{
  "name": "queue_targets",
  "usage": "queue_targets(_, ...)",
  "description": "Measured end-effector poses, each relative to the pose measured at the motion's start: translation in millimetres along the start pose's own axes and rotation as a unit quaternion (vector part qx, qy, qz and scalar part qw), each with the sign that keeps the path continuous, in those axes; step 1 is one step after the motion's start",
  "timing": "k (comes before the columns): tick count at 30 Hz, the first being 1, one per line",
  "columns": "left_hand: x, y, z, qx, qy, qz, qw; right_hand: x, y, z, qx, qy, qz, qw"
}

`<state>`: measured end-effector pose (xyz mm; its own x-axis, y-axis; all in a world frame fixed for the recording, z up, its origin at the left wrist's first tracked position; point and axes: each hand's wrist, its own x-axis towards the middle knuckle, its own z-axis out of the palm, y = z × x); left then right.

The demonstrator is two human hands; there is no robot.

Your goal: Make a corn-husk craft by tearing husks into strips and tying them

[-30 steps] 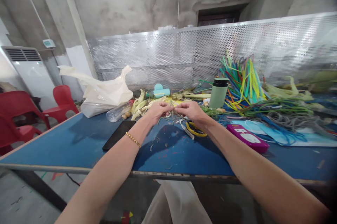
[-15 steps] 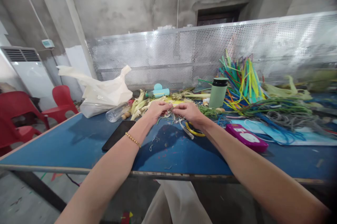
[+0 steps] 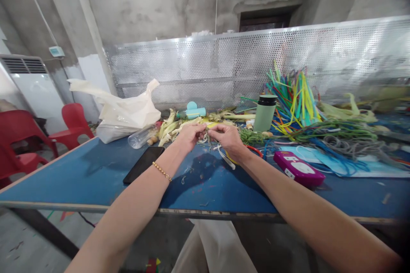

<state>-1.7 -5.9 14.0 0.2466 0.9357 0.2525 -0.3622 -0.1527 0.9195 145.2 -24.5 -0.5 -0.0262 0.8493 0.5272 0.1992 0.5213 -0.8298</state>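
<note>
My left hand (image 3: pixel 192 135) and my right hand (image 3: pixel 226 137) meet above the middle of the blue table (image 3: pixel 221 189), fingertips pinched close together. Something small and greenish shows between them, too small to name. Behind the hands lie pale corn husks (image 3: pixel 169 127). Below my right hand are a white strip (image 3: pixel 226 157) and yellow and red cords, partly hidden by the wrist. Green strands (image 3: pixel 251 137) lie just to its right. Small thread scraps are scattered on the table under the hands.
Left stand a white plastic bag (image 3: pixel 128 113), a clear bottle (image 3: pixel 141 137) and a black phone (image 3: pixel 144 165). Right are a green tumbler (image 3: pixel 265 113), a purple box (image 3: pixel 298 168), blue face masks (image 3: pixel 349 162) and a bundle of coloured strips (image 3: pixel 297 98). A perforated metal panel (image 3: pixel 192 68) rises behind.
My right hand has turned slightly and its fingers have shifted a little left and up against the left fingertips. A red cord now shows beside the right wrist. My left hand stays nearly still.
</note>
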Motion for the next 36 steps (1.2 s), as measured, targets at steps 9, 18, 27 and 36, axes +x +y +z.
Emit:
queue_targets(9, -1.9, 4.9, -6.5, 0.113, -0.018, -0.022, 0.993, 0.4, 0.4, -1.1, -0.018, 0.001, 0.039, 0.999)
queue_targets(18, -1.9, 6.9, -1.2, 0.051, -0.004, -0.034, 0.998, 0.6, 3.6, -0.5, -0.044, -0.004, -0.030, 0.999)
queue_targets(27, -2.1, 6.8, -2.1, 0.105, 0.017, 0.030, 0.994, 2.2, -5.4, -8.9, -0.047, -0.014, -0.001, 0.999)
queue_targets(36, -3.7, 4.0, 1.5, 0.212, 0.034, 0.085, 0.973, 4.9, -1.6, -9.5, -0.014, -0.060, 0.027, 0.998)
